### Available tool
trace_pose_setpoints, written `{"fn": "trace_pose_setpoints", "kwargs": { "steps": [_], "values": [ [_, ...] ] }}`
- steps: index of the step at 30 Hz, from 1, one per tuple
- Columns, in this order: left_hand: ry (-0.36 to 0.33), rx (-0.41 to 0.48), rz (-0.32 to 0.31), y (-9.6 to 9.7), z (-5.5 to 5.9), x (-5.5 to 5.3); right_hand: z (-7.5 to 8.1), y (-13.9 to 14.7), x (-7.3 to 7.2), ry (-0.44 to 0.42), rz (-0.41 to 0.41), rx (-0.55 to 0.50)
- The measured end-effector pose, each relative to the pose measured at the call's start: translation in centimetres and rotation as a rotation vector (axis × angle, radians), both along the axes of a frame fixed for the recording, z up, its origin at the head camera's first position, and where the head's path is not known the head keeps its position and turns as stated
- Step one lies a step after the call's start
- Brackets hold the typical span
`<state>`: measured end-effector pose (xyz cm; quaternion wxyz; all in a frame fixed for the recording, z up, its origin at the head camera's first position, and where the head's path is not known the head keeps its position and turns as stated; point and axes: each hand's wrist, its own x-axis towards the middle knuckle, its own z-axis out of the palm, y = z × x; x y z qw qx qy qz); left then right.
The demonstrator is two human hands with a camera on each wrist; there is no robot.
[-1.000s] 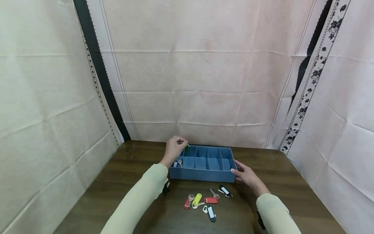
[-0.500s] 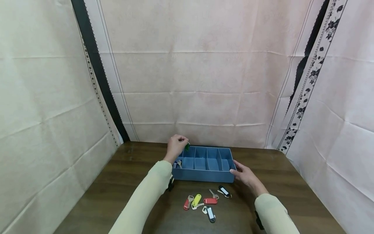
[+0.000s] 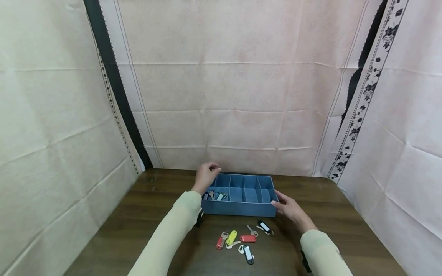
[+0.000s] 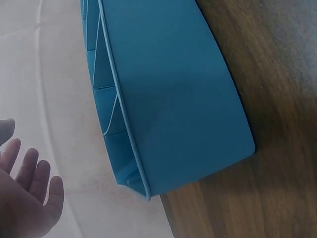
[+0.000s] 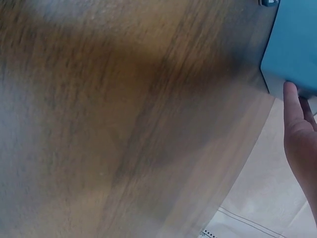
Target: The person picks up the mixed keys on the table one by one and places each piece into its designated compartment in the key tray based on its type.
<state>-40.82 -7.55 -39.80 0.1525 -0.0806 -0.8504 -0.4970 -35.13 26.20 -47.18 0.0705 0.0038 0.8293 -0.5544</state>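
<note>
In the head view a blue organizer box [image 3: 238, 209] with several compartments stands on the table. My left hand [image 3: 206, 176] is above its back left corner; the left wrist view shows that hand [image 4: 32, 193] with loosely bent fingers and nothing in them. A key with a green-edged tag [image 3: 220, 196] lies in the second compartment from the left. Another key [image 3: 211, 194] with a tag lies in the leftmost one, partly hidden by my wrist. My right hand [image 3: 289, 207] holds the box's right front corner, thumb at the front and fingers along the end.
On the table [image 3: 165, 230] before the box lie tagged keys: a yellow tag [image 3: 231, 237], a red tag [image 3: 248, 239], another red tag [image 3: 219, 243], a black tag [image 3: 248, 254] and a second black tag [image 3: 264, 226]. A pale cloth [image 3: 235, 96] hangs behind the table.
The green-tagged key has left my left hand's fingers and now lies in the second compartment. My left fingers have loosened. The right hand stays at the box corner.
</note>
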Motion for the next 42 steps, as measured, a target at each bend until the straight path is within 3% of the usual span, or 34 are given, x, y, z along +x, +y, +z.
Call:
{"fn": "trace_pose_setpoints", "kwargs": {
  "steps": [13, 30, 42],
  "values": [
    [-0.011, -0.035, -0.025, -0.2, 0.3, 0.7, -0.1, 0.2, -0.1, -0.009, 0.01, -0.013],
    [-0.001, -0.03, -0.092, 0.1, 0.3, 2.3, -0.1, 0.2, 0.0, -0.005, 0.019, -0.012],
    [-0.028, -0.055, -0.133, -0.1, 0.5, 4.5, -0.1, 0.3, -0.1, -0.013, 0.013, -0.009]
  ]
}}
